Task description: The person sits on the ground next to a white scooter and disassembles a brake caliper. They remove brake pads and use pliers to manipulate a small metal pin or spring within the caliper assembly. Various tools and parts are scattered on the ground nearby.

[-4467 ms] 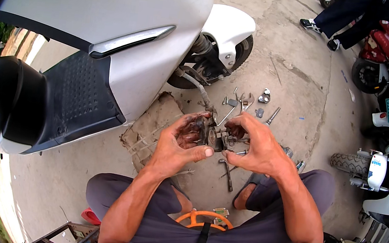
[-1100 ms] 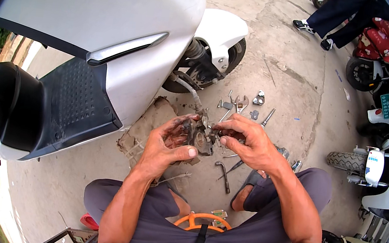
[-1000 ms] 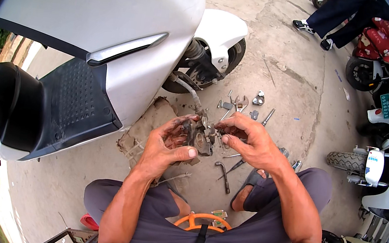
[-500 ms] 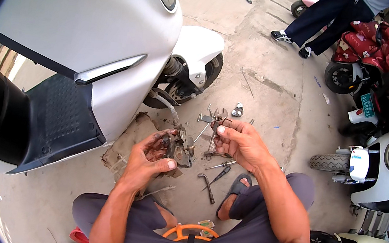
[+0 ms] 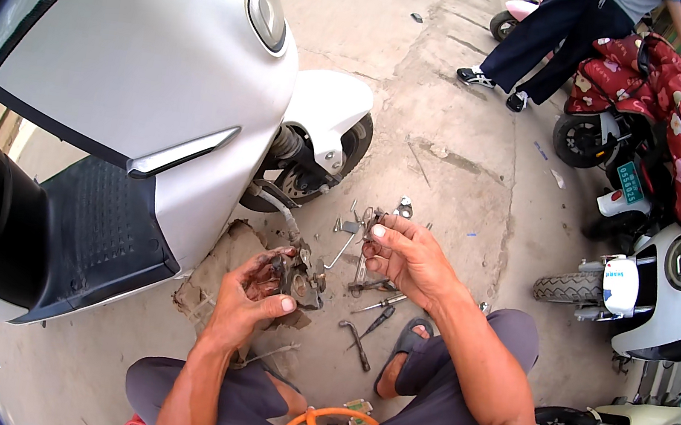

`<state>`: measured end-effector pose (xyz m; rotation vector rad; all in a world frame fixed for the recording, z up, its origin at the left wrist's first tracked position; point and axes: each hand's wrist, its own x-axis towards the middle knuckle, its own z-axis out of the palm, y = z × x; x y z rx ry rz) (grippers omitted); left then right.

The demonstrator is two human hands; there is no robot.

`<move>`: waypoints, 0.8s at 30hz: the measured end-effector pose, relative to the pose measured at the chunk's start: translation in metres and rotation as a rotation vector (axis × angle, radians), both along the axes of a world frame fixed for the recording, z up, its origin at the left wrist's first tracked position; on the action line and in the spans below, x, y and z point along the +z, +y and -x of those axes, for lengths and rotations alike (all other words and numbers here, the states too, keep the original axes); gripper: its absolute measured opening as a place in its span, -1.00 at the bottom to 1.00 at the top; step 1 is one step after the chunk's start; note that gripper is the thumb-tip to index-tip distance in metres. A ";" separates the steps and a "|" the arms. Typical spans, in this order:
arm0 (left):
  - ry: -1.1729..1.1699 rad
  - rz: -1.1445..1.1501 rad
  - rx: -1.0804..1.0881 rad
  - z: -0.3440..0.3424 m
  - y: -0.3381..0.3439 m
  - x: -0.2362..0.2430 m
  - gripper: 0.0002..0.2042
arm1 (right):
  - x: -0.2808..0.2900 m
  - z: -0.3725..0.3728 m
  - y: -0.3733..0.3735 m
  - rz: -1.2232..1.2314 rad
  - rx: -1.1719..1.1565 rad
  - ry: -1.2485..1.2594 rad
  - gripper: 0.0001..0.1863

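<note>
My left hand (image 5: 248,295) grips a dirty metal brake part (image 5: 298,274), held low in front of my knees; a thin hose (image 5: 279,209) runs from it up toward the scooter's front wheel (image 5: 315,176). My right hand (image 5: 404,255) has come away from that part and reaches over the tools on the ground, its fingers closed on a small metal piece (image 5: 371,221). What that piece is I cannot make out. Both hands are smeared with grease.
A white scooter (image 5: 143,75) fills the left. Wrenches, a screwdriver (image 5: 376,305) and a hex key (image 5: 353,343) lie on the concrete by my sandalled foot (image 5: 400,362). Parked scooters (image 5: 667,281) stand at right; another person's legs (image 5: 545,33) are at the top. An orange ring (image 5: 326,421) sits below me.
My hands, together on the brake part earlier, have separated: the right moved off to the tools on the ground and closed on a small piece. The view shifted forward.
</note>
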<state>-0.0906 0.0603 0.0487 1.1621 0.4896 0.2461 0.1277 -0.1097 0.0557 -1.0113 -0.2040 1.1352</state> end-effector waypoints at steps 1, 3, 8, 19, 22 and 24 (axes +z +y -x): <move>0.000 -0.004 -0.002 0.000 0.000 0.000 -0.20 | 0.001 -0.001 0.000 -0.004 -0.005 -0.019 -0.70; -0.020 0.009 0.006 0.000 0.000 -0.002 -0.22 | 0.002 -0.001 0.000 -0.011 -0.012 -0.039 -0.69; -0.026 0.025 0.000 0.001 0.000 -0.005 -0.24 | 0.002 -0.002 -0.001 0.011 -0.088 -0.063 -0.65; -0.039 0.039 0.008 0.001 0.001 -0.007 -0.21 | -0.007 -0.001 0.002 0.067 -0.144 -0.190 -0.57; -0.057 0.065 0.005 0.000 0.001 -0.005 -0.21 | -0.011 0.000 0.001 0.120 -0.175 -0.377 -0.58; -0.057 0.064 0.009 -0.001 0.000 -0.003 -0.22 | -0.013 0.000 0.002 0.154 -0.194 -0.482 -0.58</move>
